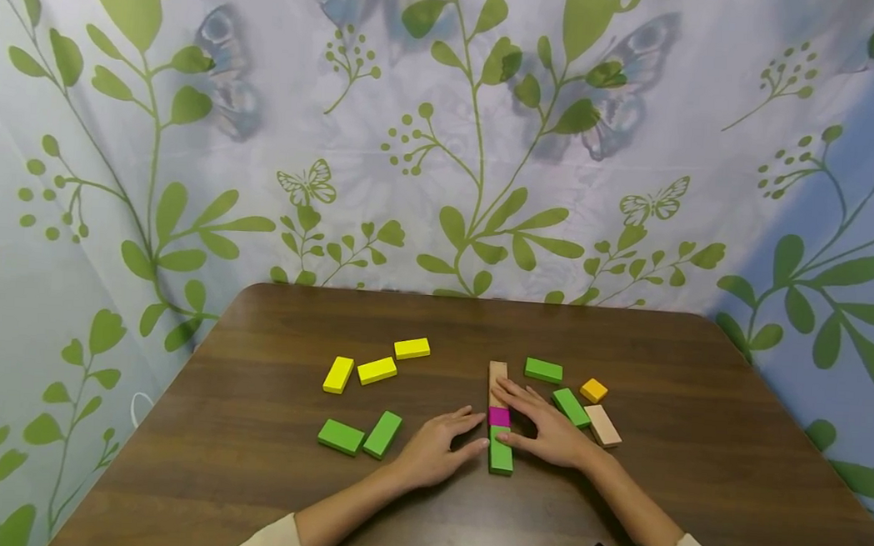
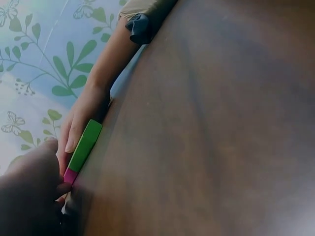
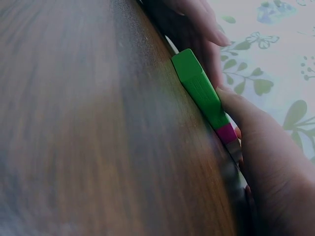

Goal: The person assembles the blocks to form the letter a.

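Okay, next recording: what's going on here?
A person is handling a row of blocks laid end to end on a table: a tan block, a magenta block and, nearest the person, a green block. The right hand rests over the row, fingers at the tan block and thumb at the green one. The left hand is close beside it; contact is unclear. Three yellow blocks lie to the left, with loose green blocks on both sides.

Five green blocks (image 1: 341, 437), three yellow blocks (image 1: 378, 370), one magenta block (image 1: 499, 416), one orange block (image 1: 593, 389), at least two tan blocks (image 1: 604, 426)
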Available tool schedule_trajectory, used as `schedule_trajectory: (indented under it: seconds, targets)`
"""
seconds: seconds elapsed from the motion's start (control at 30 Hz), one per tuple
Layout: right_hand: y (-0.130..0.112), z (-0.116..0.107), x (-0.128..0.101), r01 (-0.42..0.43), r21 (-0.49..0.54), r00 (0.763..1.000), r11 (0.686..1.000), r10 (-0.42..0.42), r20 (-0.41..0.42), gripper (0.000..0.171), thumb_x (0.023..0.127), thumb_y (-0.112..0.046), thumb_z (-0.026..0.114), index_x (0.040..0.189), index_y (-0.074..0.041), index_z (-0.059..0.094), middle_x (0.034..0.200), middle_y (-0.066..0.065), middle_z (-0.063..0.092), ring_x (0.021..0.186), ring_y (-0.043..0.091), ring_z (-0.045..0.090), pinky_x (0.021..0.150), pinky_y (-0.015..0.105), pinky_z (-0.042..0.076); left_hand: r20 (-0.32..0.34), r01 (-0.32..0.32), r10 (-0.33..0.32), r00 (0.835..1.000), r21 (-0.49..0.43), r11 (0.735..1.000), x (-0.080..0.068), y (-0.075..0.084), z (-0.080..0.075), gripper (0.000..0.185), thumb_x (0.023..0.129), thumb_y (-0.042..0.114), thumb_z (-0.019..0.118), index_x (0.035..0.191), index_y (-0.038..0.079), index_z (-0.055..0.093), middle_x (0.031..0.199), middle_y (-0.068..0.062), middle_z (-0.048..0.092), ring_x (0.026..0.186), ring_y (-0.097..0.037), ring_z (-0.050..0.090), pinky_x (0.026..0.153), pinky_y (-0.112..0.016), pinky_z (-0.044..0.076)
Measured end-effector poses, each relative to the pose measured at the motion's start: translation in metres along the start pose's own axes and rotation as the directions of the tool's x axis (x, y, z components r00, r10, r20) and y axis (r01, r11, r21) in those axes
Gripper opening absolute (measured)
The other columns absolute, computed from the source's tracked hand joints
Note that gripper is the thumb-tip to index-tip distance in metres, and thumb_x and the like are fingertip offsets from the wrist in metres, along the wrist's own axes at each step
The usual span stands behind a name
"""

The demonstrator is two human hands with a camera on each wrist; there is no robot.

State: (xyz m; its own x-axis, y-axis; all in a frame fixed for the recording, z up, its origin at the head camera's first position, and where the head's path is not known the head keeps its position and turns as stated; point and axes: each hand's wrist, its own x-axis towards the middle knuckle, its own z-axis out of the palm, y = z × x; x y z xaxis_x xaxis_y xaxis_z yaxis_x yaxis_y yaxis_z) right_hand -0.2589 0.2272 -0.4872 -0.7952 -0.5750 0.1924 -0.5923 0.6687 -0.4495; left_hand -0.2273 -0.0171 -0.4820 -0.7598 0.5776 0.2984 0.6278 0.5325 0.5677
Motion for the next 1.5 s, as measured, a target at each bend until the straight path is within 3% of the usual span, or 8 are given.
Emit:
schedule_trajectory:
  seconds: [0.5,0.67,0.73,0.83,0.97,1.1,1.33,1.5]
  targets:
    - [-0.002,-0.001,0.0,0.013,0.026,1.0,1.0,-0.013,-0.021,0.069,0.085,-0.048,0.054,0.142,-0.02,0.027,0.149,0.003,0.018,0.133,0.035,0.018,0.098,0.061,0.024,-0.013,-0.035,0.034,0.999,-0.031,0.999,0.007,-0.002,-0.008,0.049,0.095,0.041,0.037,0.129,0.008,0.049,0.131,-0.008,0.048,0.124,-0.02,0.041,0.098,-0.041,0.038]
    - [-0.002,-0.001,-0.001,-0.014,0.019,0.999,1.0,0.015,-0.029,0.069,0.084,-0.05,0.053,0.142,-0.023,0.027,0.148,0.001,0.02,0.133,0.034,0.019,0.099,0.059,0.024,-0.12,0.007,-0.007,0.993,0.0,1.0,0.021,-0.008,-0.038,0.04,0.092,0.034,0.049,0.123,0.009,0.056,0.122,-0.007,0.056,0.114,-0.016,0.051,0.093,-0.035,0.043]
    - [-0.001,0.0,-0.001,-0.017,0.011,0.999,1.0,0.018,-0.032,0.069,0.084,-0.051,0.053,0.142,-0.024,0.028,0.148,0.0,0.02,0.133,0.034,0.019,0.098,0.058,0.025,-0.167,0.061,-0.061,0.984,-0.01,0.998,0.027,-0.013,-0.055,0.035,0.089,0.028,0.056,0.119,0.01,0.059,0.118,-0.007,0.059,0.088,-0.018,0.063,0.078,-0.032,0.05]
    - [-0.002,0.0,-0.001,-0.018,0.003,0.999,1.0,0.018,-0.039,0.069,0.084,-0.052,0.054,0.142,-0.025,0.028,0.148,0.0,0.02,0.133,0.034,0.02,0.099,0.058,0.025,-0.235,0.153,-0.152,0.96,-0.013,0.988,0.036,-0.024,-0.078,0.033,0.083,0.022,0.063,0.115,0.012,0.062,0.114,-0.005,0.062,0.067,-0.02,0.06,0.06,-0.028,0.048]
    - [-0.002,0.001,0.0,-0.019,0.008,0.999,1.0,0.019,-0.043,0.069,0.083,-0.052,0.054,0.141,-0.025,0.029,0.148,-0.001,0.021,0.133,0.033,0.02,0.1,0.058,0.023,-0.281,0.256,-0.259,0.924,-0.048,0.966,0.048,-0.044,-0.099,0.037,0.08,0.019,0.067,0.116,0.01,0.062,0.112,-0.008,0.063,0.053,-0.02,0.052,0.057,-0.028,0.043]
    - [-0.003,0.003,0.0,-0.012,0.011,0.999,1.0,0.013,-0.042,0.069,0.083,-0.053,0.054,0.141,-0.025,0.029,0.148,0.0,0.021,0.133,0.033,0.02,0.101,0.057,0.023,-0.227,0.324,-0.319,0.92,-0.014,0.946,0.06,-0.066,-0.106,0.045,0.08,0.021,0.068,0.121,0.007,0.058,0.116,-0.01,0.06,0.042,-0.014,0.033,0.059,-0.029,0.043]
    - [-0.002,0.003,0.0,-0.002,0.001,0.999,1.0,0.002,-0.044,0.069,0.083,-0.053,0.053,0.141,-0.024,0.029,0.148,0.0,0.021,0.133,0.033,0.022,0.102,0.055,0.023,-0.069,0.39,-0.384,0.921,0.107,0.915,0.069,-0.092,-0.101,0.049,0.078,0.019,0.07,0.123,0.007,0.056,0.121,-0.012,0.057,0.093,-0.027,0.059,0.08,-0.038,0.048]
    - [-0.001,0.001,0.0,-0.004,-0.004,0.999,1.0,0.004,-0.042,0.069,0.083,-0.053,0.053,0.141,-0.024,0.029,0.148,0.0,0.021,0.133,0.033,0.022,0.102,0.055,0.023,-0.075,0.395,-0.389,0.918,0.107,0.912,0.069,-0.099,-0.096,0.041,0.076,0.013,0.071,0.116,0.009,0.062,0.111,-0.01,0.063,0.08,-0.021,0.061,0.068,-0.031,0.05]
